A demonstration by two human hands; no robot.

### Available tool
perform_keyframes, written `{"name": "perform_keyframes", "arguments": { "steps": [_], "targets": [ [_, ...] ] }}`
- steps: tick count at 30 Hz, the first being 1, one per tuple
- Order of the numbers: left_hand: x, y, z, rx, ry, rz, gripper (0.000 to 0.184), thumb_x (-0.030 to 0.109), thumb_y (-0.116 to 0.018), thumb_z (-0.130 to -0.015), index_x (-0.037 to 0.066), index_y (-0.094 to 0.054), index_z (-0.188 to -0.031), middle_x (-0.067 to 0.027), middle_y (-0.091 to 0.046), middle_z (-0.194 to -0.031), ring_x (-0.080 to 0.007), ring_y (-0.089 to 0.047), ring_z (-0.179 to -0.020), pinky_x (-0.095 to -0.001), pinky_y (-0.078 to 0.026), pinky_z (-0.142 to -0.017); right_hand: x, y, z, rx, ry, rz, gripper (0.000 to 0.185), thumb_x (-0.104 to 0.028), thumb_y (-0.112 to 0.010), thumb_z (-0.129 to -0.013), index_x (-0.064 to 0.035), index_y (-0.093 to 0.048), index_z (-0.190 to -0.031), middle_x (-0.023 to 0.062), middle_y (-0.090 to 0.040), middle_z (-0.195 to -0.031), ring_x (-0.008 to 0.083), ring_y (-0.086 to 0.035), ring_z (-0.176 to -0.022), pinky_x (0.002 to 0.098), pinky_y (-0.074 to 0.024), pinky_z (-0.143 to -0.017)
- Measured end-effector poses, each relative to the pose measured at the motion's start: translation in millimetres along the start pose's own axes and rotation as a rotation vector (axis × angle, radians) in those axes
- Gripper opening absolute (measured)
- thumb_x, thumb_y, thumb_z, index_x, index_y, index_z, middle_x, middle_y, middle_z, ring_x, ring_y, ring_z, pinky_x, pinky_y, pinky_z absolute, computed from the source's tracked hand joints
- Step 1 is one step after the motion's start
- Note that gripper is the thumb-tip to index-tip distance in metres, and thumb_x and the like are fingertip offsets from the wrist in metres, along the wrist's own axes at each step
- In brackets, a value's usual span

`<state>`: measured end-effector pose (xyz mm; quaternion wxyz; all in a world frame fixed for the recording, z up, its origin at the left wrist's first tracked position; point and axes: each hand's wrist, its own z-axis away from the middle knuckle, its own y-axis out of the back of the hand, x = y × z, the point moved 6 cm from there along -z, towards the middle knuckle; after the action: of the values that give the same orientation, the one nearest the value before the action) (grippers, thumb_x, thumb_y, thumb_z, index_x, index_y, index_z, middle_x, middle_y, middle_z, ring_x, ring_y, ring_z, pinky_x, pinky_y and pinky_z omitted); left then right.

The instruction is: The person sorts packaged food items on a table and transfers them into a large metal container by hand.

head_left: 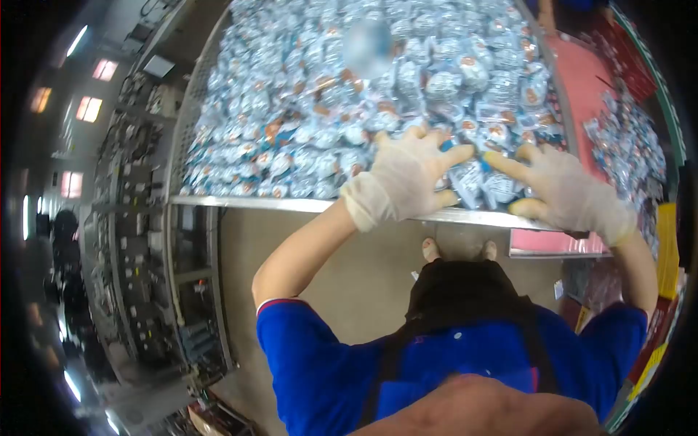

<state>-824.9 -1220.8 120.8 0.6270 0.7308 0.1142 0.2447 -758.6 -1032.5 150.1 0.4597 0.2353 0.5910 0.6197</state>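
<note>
Many small clear-and-blue wrapped packets [291, 94] with orange marks lie close together in rows on a large metal-rimmed tray [269, 204]. My left hand [403, 176], in a whitish glove, rests over packets by the near rim with its fingers spread. To its right, my right hand [563, 182], gloved too, reaches over the tray's near right corner. Its fingers are apart and touch or hover over packets; which of these I cannot tell. A few packets [469, 182] lie between the two hands. Farther back, a pale round shape [367, 47] is blurred.
On the right, loose packets [629, 145] are heaped on a pink surface [578, 73]. Yellow crates [667, 247] stand beyond it. A metal rack [138, 218] runs along the left. Part of another person [547, 14] shows at the top right.
</note>
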Motion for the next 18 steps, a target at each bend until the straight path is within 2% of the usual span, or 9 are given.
{"name": "perform_keyframes", "arguments": {
  "steps": [3,4,7,8,11,12,15,18],
  "targets": [
    [-0.6,0.7,4.2,-0.039,0.027,0.005,0.070,0.046,-0.072,-0.079,0.028,-0.053,-0.144,-0.0165,-0.061,-0.128,-0.0362,-0.055,-0.114,-0.0603,-0.045,-0.082,-10.4,1.5,9.2,0.091,0.102,0.035,0.088,-0.063,-0.064,-0.084,-0.0124,-0.043,-0.152,0.0234,-0.055,-0.113,0.0401,-0.057,-0.095,0.0486,-0.0483,-0.083],
    [-1.0,1.3,6.5,-0.021,0.003,-0.003,0.073,0.052,-0.071,-0.081,0.028,-0.051,-0.146,-0.0165,-0.061,-0.124,-0.0358,-0.055,-0.112,-0.0588,-0.044,-0.084,-12.2,-1.3,12.1,0.109,0.091,0.042,0.102,-0.071,-0.066,-0.075,-0.0085,-0.042,-0.152,0.0236,-0.055,-0.117,0.0406,-0.055,-0.097,0.0497,-0.0476,-0.084],
    [8.5,8.6,16.7,-0.023,0.051,0.028,0.078,0.061,-0.069,-0.080,0.027,-0.050,-0.148,-0.0147,-0.061,-0.117,-0.0349,-0.055,-0.108,-0.0564,-0.042,-0.084,-18.4,-4.3,15.4,0.157,0.068,0.130,0.109,-0.071,-0.072,-0.067,-0.0095,-0.042,-0.152,0.0223,-0.054,-0.119,0.0399,-0.055,-0.097,0.0498,-0.0474,-0.084],
    [15.4,7.9,21.2,0.096,0.050,0.022,0.086,0.070,-0.067,-0.077,0.025,-0.050,-0.149,-0.0129,-0.061,-0.109,-0.0339,-0.055,-0.102,-0.0536,-0.041,-0.081,-18.2,-6.2,16.2,0.113,0.028,0.139,0.116,-0.066,-0.079,-0.060,-0.0094,-0.039,-0.153,0.0222,-0.053,-0.123,0.0397,-0.055,-0.100,0.0495,-0.0477,-0.085],
    [29.2,6.9,24.2,0.110,0.205,-0.083,0.089,0.075,-0.065,-0.075,0.025,-0.051,-0.148,-0.0123,-0.061,-0.106,-0.0333,-0.056,-0.098,-0.0522,-0.041,-0.078,-17.3,-4.7,17.0,0.034,0.002,0.122,0.122,-0.062,-0.084,-0.057,-0.0095,-0.034,-0.155,0.0224,-0.052,-0.126,0.0394,-0.055,-0.103,0.0494,-0.0482,-0.086],
    [32.2,2.9,24.3,0.143,0.233,-0.121,0.093,0.080,-0.062,-0.073,0.025,-0.052,-0.147,-0.0127,-0.060,-0.103,-0.0331,-0.056,-0.094,-0.0519,-0.040,-0.073,-16.3,-6.8,17.0,0.013,0.014,0.166,0.125,-0.062,-0.085,-0.056,-0.0100,-0.030,-0.156,0.0224,-0.051,-0.129,0.0391,-0.055,-0.105,0.0488,-0.0494,-0.085],
    [36.1,-1.1,22.2,0.111,0.311,-0.152,0.093,0.081,-0.061,-0.074,0.025,-0.052,-0.147,-0.0135,-0.061,-0.105,-0.0339,-0.056,-0.094,-0.0543,-0.041,-0.070,-13.0,-8.8,11.6,-0.105,-0.015,0.138,0.124,-0.063,-0.085,-0.058,-0.0101,-0.030,-0.156,0.0222,-0.050,-0.131,0.0387,-0.055,-0.107,0.0482,-0.0503,-0.084],
    [34.6,-0.8,22.1,0.071,0.316,-0.117,0.094,0.081,-0.061,-0.074,0.025,-0.049,-0.149,-0.0171,-0.061,-0.111,-0.0363,-0.057,-0.097,-0.0612,-0.042,-0.072,-14.6,-7.4,12.1,-0.106,-0.030,0.163,0.122,-0.063,-0.084,-0.060,-0.0124,-0.030,-0.157,0.0221,-0.047,-0.135,0.0388,-0.054,-0.110,0.0490,-0.0507,-0.086]
  ]
}}
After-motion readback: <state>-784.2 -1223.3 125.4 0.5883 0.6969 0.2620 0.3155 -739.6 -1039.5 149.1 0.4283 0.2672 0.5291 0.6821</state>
